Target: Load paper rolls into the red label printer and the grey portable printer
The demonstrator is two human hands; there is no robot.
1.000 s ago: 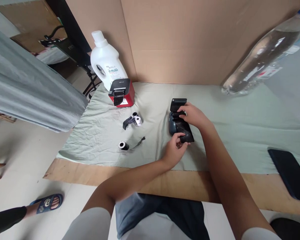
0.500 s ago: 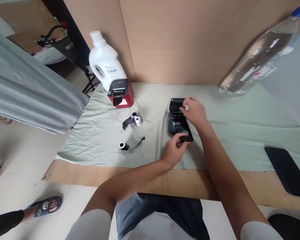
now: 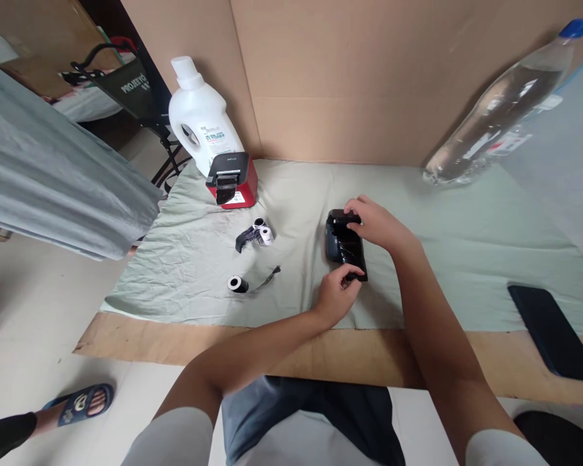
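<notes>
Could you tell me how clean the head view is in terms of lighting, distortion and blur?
Head view: soft, even light with only faint shadows under the hands; wide-angle bending tilts the water bottle and the white detergent bottle toward the edges; the black device between the left hand and right hand is dark, its detail hard to read.

Both arms are bare from the short white sleeves down to the wrists, and the left hand [image 3: 337,299] and right hand [image 3: 376,224] wear no gloves, rings or watch. The sleeves end just above the elbows. Below them, the lap shows dark blue-grey shorts beneath a white shirt hem.
</notes>
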